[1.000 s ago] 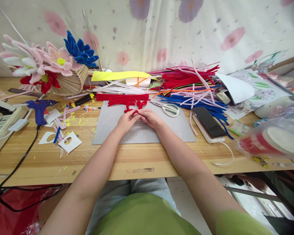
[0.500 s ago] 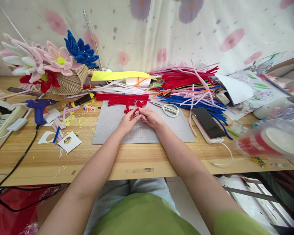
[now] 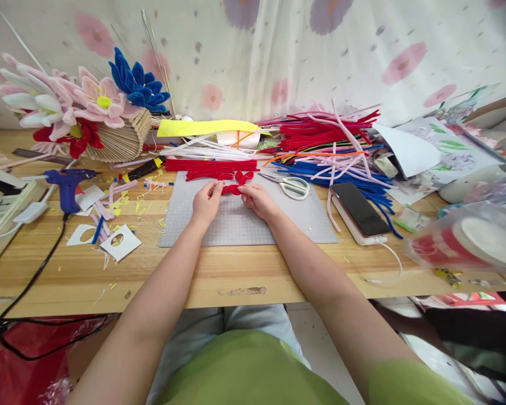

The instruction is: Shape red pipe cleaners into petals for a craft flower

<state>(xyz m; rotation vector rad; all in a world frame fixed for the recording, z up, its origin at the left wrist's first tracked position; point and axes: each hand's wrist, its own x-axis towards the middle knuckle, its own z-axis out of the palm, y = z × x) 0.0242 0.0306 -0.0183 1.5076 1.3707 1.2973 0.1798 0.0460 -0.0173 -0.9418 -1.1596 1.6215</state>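
Note:
Over the grey cutting mat (image 3: pixel 189 225), a bent red pipe cleaner (image 3: pixel 231 189) stretches between my two hands. My left hand (image 3: pixel 207 201) pinches at its left end, fingers closed. On the other side my right hand (image 3: pixel 259 201) grips the right end between thumb and fingers. Just beyond the fingertips lie looped red pipe cleaner pieces (image 3: pixel 244 176). Behind them is a row of straight red pipe cleaners (image 3: pixel 211 165). A pair of scissors (image 3: pixel 294 188) with pale handles rests on the mat to the right of my right hand.
To the left are a blue glue gun (image 3: pixel 69 185), paper scraps (image 3: pixel 120 243) and fuzzy flowers (image 3: pixel 105 101). Blue pipe cleaners (image 3: pixel 362 194), a phone (image 3: pixel 360 209) and a bagged cup (image 3: pixel 459 242) occupy the right. Part of another person shows at lower right.
My left hand has moved left, away from my right hand, so more of the red pipe cleaner shows between them. My right hand has barely moved. The person at lower right has shifted.

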